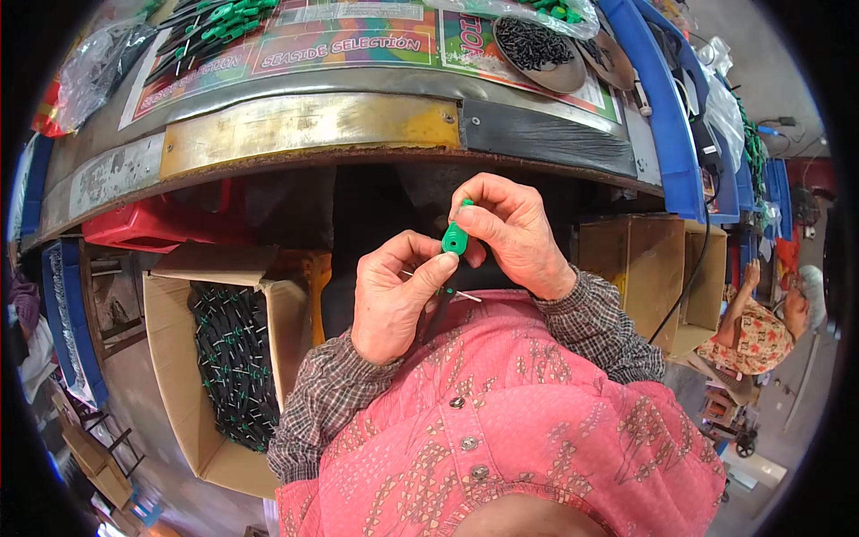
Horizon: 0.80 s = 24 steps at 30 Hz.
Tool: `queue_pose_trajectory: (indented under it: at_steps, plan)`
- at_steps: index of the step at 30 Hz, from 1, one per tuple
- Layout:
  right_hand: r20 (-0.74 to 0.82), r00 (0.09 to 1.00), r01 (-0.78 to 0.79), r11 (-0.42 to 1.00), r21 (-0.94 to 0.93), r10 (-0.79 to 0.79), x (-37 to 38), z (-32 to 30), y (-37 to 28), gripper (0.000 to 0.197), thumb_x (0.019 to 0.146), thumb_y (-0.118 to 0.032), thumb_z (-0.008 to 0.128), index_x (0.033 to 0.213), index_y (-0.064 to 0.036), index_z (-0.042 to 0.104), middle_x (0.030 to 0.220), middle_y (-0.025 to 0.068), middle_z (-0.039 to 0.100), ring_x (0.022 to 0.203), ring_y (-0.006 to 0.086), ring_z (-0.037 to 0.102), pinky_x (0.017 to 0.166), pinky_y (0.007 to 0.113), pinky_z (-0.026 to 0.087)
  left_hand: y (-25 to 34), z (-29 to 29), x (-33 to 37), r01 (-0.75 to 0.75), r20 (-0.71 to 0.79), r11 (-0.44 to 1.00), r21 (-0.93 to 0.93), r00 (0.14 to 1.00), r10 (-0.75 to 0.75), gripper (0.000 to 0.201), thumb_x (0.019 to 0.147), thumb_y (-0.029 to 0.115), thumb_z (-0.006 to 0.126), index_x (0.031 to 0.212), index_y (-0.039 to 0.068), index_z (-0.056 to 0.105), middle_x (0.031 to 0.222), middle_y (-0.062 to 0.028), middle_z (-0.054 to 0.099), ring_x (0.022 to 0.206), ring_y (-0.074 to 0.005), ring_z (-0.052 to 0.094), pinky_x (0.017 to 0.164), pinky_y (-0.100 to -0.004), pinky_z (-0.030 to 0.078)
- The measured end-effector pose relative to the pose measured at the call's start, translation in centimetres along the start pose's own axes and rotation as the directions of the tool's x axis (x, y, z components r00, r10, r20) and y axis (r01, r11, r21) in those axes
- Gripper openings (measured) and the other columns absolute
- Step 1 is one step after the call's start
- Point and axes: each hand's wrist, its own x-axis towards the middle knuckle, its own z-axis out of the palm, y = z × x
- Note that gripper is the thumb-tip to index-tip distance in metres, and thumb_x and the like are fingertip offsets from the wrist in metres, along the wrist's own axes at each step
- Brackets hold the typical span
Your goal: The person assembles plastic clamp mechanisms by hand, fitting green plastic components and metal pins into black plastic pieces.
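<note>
pinching a green handle (455, 238) together, left hand (392, 300) and right hand (514, 234) (thin metal shaft (465, 294) below).

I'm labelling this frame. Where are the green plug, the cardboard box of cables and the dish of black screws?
green plug (455, 239), head view, on its ribbed body.
cardboard box (170, 358), head view, on its near wall.
dish (562, 80), head view, on its bare rim.

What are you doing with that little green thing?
A person is holding a small green plastic cap up close, pinched by the right hand and the left hand. A thin metal pin and a black wire poke out below the left hand. Beside the person's left side sits a cardboard box full of black cables with green bits.
</note>
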Motion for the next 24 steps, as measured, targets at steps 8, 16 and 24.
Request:
queue_pose_trajectory:
  at_steps: [8, 16, 24]
  plan:
    - [-0.002, 1.0, 0.018, 0.996, -0.09, -0.018, -0.1, 0.1, -1.6, 0.015, 0.092, -0.016, 0.063, 0.093, -0.0014, 0.06, 0.074, 0.0001, 0.06, 0.058, 0.0035, 0.053, 0.05, 0.018, 0.043, 0.4, 0.4, 0.4, -0.047, -0.014, 0.992, 0.117, 0.999, 0.049, 0.012, 0.09, 0.008, 0.064, 0.097, -0.001, 0.064, 0.067, 0.0041, 0.056, 0.051, -0.0004, 0.043, 0.044, -0.0176, 0.032]
    - [-0.013, 0.877, 0.326, 0.615, -0.718, -0.48, 0.8, -3.2, -6.5, 0.015, 0.084, -0.007, 0.069, 0.096, 0.0004, 0.064, 0.076, 0.0044, 0.062, 0.062, 0.008, 0.056, 0.056, 0.024, 0.047, 1.9, 1.0, 1.0, -0.152, -0.016, 0.971, 0.183, 0.987, 0.157, 0.01, 0.089, 0.006, 0.065, 0.095, -0.002, 0.062, 0.069, 0.0046, 0.057, 0.055, 0.0007, 0.042, 0.047, -0.0168, 0.03]
    - [0.165, 0.69, 0.2, -0.033, -0.979, -0.705, 5.0, -8.8, -7.9, 0.027, 0.076, -0.013, 0.071, 0.101, -0.0042, 0.065, 0.086, 0.0095, 0.058, 0.085, 0.0283, 0.055, 0.073, 0.039, 0.046, 2.3, 0.9, 1.9, -0.163, -0.031, 0.962, 0.221, 0.984, 0.174, 0.011, 0.088, 0.009, 0.067, 0.094, 0.001, 0.063, 0.075, 0.0017, 0.059, 0.057, -0.0024, 0.047, 0.048, -0.0182, 0.036]
